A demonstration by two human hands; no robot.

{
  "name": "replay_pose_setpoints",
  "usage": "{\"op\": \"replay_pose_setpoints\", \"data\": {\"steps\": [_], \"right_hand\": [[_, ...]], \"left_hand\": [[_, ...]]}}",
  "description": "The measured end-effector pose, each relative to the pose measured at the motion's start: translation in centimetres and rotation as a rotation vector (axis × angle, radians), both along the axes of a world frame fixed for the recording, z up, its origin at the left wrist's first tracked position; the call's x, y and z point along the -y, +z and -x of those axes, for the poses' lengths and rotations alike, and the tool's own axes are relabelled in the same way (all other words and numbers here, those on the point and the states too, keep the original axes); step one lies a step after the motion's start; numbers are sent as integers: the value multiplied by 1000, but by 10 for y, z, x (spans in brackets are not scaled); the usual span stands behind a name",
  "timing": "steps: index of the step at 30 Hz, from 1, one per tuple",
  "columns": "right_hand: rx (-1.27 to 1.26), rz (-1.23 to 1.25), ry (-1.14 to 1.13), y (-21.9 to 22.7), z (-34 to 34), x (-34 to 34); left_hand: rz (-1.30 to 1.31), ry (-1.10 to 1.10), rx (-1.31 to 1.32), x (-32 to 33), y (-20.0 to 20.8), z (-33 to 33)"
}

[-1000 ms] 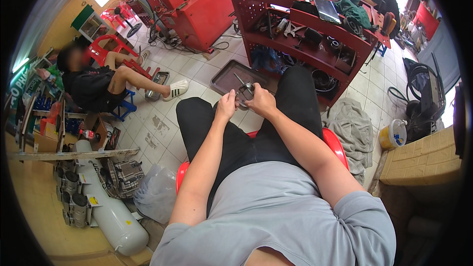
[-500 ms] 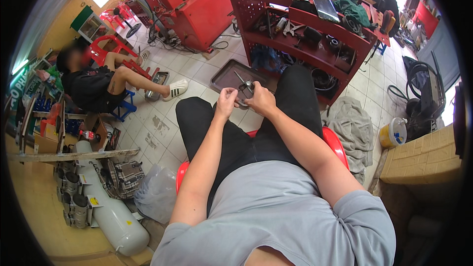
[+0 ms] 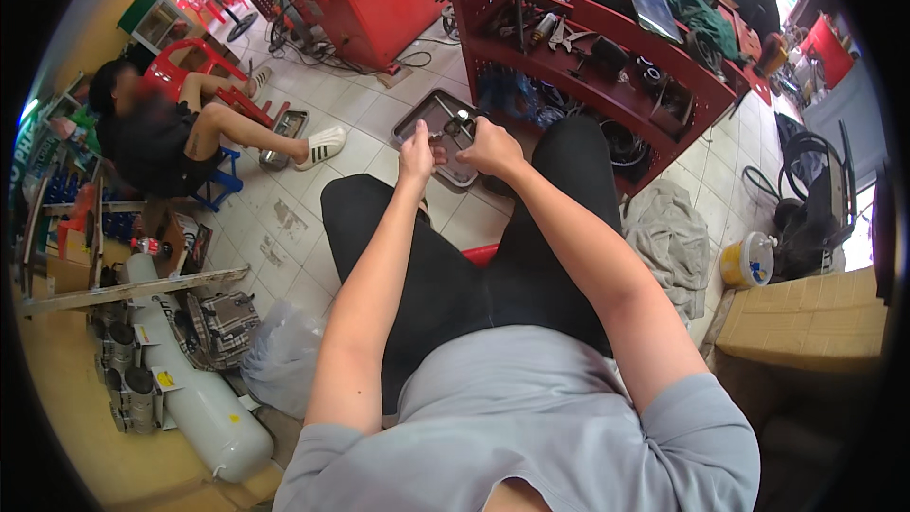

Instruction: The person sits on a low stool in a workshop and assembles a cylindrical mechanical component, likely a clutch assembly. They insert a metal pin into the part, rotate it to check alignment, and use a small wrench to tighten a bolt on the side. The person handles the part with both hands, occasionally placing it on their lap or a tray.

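My right hand [image 3: 491, 147] is wrapped round a small metal part [image 3: 463, 118] with a round silver piece and a thin rod sticking out of it. Its exact kind is too small to make out, and my fingers cover some of it. To its left, my left hand [image 3: 418, 157] is held apart from the part, fingers loosely spread, with nothing visible in them. Both hands are above a dark metal tray [image 3: 406, 123] on the floor, in front of my knees.
A red tool cart [image 3: 592, 33] with wrenches, a tablet and a green cloth stands just beyond my right knee. At left, a seated person [image 3: 152, 133] stretches a leg towards the tray. Grey cloth [image 3: 664, 237] lies right; a white cylinder [image 3: 194, 379] lies left.
My left hand has come away from the metal part and its fingers have loosened. Both hands have shifted slightly left and up in the view, the part still in my right hand.
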State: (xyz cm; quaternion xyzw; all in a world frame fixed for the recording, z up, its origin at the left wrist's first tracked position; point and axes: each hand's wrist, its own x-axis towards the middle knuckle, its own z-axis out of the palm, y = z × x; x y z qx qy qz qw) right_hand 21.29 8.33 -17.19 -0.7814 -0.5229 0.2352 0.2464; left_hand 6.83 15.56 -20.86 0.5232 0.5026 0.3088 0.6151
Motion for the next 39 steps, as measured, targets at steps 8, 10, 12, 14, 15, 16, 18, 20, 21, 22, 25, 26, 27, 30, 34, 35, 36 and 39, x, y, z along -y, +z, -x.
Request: {"op": "replay_pose_setpoints", "data": {"steps": [8, 10, 12, 14, 15, 16, 18, 20, 21, 22, 25, 26, 27, 30, 34, 35, 36, 39], "right_hand": [[8, 87, 62, 13, -26, -79], [-6, 86, 118, 7, -28, -99], [-183, 31, 156, -15, -40, -115], [-327, 12, 192, -26, -45, -125], [-432, 34, 154, -29, -44, -126], [-537, 57, 112, -34, -44, -127], [-698, 124, 38, -35, -45, -126], [-730, 121, 37, -45, -47, -132], [-743, 116, 35, -48, -49, -135], [-767, 125, 28, -49, -50, -137], [-810, 128, 20, -54, -60, -144], [-838, 132, 15, -55, -62, -147], [-867, 136, 11, -57, -63, -147], [-858, 126, -6, -57, -61, -148], [-876, 127, -4, -61, -59, -149], [-902, 121, -3, -59, -60, -149], [-906, 143, -10, -61, -60, -148], [-996, 170, -52, -52, -57, -146]], "left_hand": [[-39, 98, 511, -47, -5, -40], [-32, 67, 521, -74, -30, -30], [18, 83, 474, -84, -40, -32], [103, 144, 557, -90, -48, -35], [147, 171, 595, -91, -46, -38], [200, 213, 544, -91, -45, -40], [218, 237, 531, -90, -41, -46], [201, 228, 465, -97, -47, -50], [178, 219, 401, -100, -50, -51], [155, 209, 338, -102, -52, -49], [94, 162, 235, -113, -53, -51], [94, 145, 240, -117, -53, -49], [94, 129, 246, -121, -54, -48], [118, 135, 198, -122, -56, -47], [47, 129, 157, -124, -56, -42], [36, 128, 152, -125, -54, -42], [25, 127, 147, -125, -50, -42], [-14, 129, 148, -125, -46, -42]]}}
